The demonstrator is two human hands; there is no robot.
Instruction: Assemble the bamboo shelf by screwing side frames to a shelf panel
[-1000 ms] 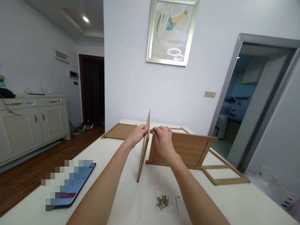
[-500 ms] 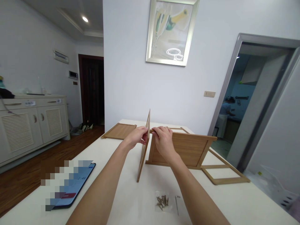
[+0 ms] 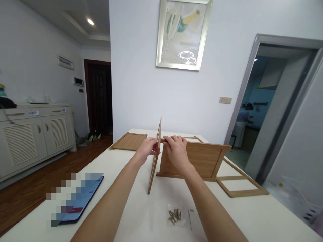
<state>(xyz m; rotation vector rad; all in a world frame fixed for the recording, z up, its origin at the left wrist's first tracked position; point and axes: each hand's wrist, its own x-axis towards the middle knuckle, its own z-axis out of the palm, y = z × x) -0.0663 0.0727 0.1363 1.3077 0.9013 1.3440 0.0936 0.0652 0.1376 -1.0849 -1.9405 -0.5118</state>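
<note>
My left hand [image 3: 148, 148] grips a thin wooden frame [image 3: 154, 168], which stands on edge and is seen nearly end-on. To its right, my right hand [image 3: 176, 150] is closed over the top edge of a wooden panel [image 3: 202, 159] near its left corner. That panel stands upright on its long edge, roughly at a right angle to the frame. Their edges come close together between my hands; whether they touch, I cannot tell. Part of the left fingers is hidden behind the frame. Nearer to me lie a small clear bag of screws [image 3: 175, 215] and a hex key [image 3: 190, 219].
On the white table [image 3: 141, 218] a flat wooden panel [image 3: 128, 141] lies at the far left. An open wooden frame [image 3: 242, 194] rests at the right, partly behind the upright panel. A phone [image 3: 82, 201] lies at the left. Through the doorway a person [image 3: 242, 122] stands.
Almost nothing differs. The left fingers have shifted slightly on the frame, and the view has moved a little. Both hands keep their hold.
</note>
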